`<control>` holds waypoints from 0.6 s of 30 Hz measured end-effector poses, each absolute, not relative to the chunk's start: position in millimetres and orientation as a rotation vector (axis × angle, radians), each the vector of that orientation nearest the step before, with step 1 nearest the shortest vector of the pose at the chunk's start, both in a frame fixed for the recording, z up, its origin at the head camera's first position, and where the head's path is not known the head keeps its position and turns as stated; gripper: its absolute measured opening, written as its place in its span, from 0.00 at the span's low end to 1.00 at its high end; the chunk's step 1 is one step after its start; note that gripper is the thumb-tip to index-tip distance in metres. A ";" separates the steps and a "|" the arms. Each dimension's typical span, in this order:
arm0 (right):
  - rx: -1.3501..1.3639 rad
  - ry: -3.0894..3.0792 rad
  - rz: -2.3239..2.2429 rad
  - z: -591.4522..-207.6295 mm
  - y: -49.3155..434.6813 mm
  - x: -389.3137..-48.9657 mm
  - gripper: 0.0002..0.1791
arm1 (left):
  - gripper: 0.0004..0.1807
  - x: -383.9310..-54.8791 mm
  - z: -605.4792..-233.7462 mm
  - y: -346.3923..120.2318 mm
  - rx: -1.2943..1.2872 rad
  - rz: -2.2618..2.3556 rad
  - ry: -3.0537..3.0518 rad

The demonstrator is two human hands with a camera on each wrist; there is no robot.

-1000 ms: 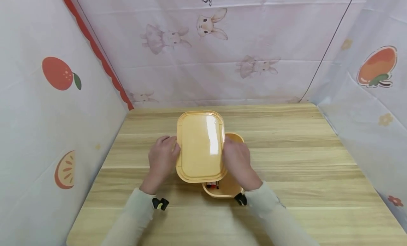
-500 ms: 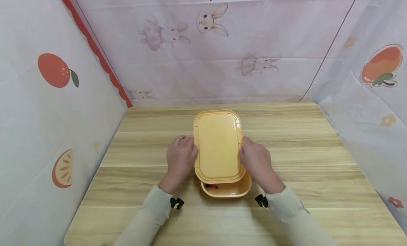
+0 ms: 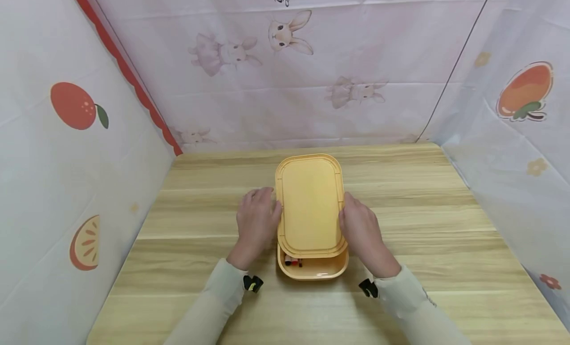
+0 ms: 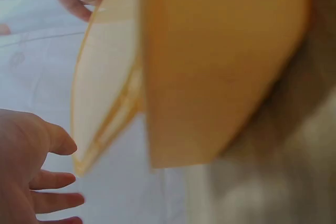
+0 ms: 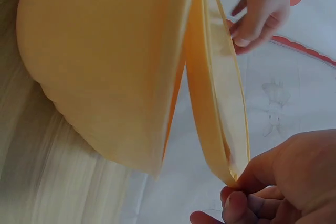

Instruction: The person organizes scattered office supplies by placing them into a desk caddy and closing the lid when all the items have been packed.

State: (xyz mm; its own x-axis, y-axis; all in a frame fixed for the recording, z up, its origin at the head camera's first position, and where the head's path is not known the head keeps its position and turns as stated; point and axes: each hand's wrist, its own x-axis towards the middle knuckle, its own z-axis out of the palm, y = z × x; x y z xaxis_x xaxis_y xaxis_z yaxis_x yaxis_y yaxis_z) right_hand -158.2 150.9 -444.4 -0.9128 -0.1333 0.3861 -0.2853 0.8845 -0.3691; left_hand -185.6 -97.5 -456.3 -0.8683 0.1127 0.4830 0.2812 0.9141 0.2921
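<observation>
A yellow plastic lid (image 3: 310, 204), rectangular with rounded corners, slants above a matching yellow box (image 3: 321, 271). It covers all but the near end of the box in the head view. Both wrist views show a wedge-shaped gap between lid and box wall (image 4: 220, 66). My right hand (image 3: 362, 231) pinches the lid's right edge; its thumb and fingers meet at the lid corner in the right wrist view. At the left edge, my left hand (image 3: 257, 219) touches the lid with its thumb, fingers spread and fairly straight in the left wrist view.
Inside the box's near left corner lie a few small sticks (image 3: 293, 261) with black and red ends, mostly hidden by the lid. The box stands on a wood-grain table (image 3: 423, 211). Printed cloth walls (image 3: 338, 48) enclose the back and both sides.
The lid has moved right, from left of the box to squarely over it, and both hands have moved with it. In the last half second it has shifted only slightly.
</observation>
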 end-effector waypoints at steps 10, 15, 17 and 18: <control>0.254 -2.660 0.623 -437.3 151.3 -152.4 0.02 | 0.12 -209.8 -402.4 -16.2 -0.372 -0.541 -2.540; 0.265 -2.646 0.606 -434.6 145.7 -148.7 0.06 | 0.13 -223.7 -399.1 20.3 -0.447 -0.497 -2.590; 0.268 -2.630 0.603 -433.9 143.6 -146.8 0.08 | 0.14 -228.2 -400.5 28.2 -0.446 -0.481 -2.605; 0.268 -2.623 0.602 -433.5 142.7 -145.9 0.09 | 0.14 -230.1 -401.3 31.1 -0.440 -0.475 -2.610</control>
